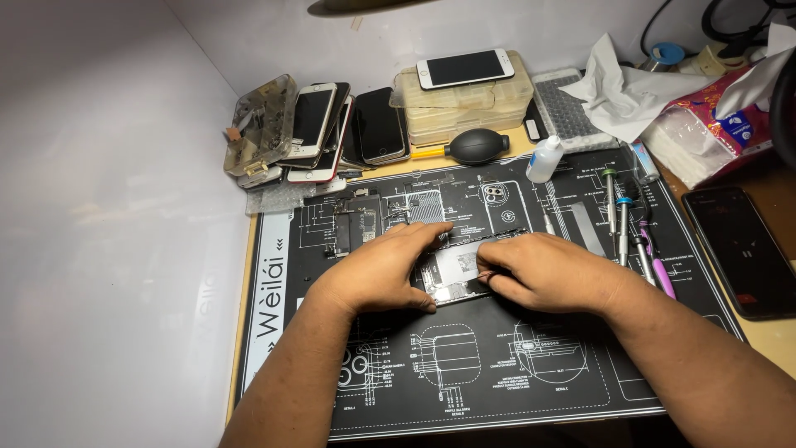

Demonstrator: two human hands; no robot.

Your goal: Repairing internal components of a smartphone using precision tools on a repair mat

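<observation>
On the black mat [497,390], both hands [464,270] steady an opened phone [452,270], apparently.

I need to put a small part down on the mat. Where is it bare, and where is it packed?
Bare: the mat's near half, below both hands and between the forearms, and its left margin strip. Packed: the back edge with the stacked phones, storage boxes and blower; the right edge with screwdrivers. The left hand and right hand cover the opened phone.
</observation>
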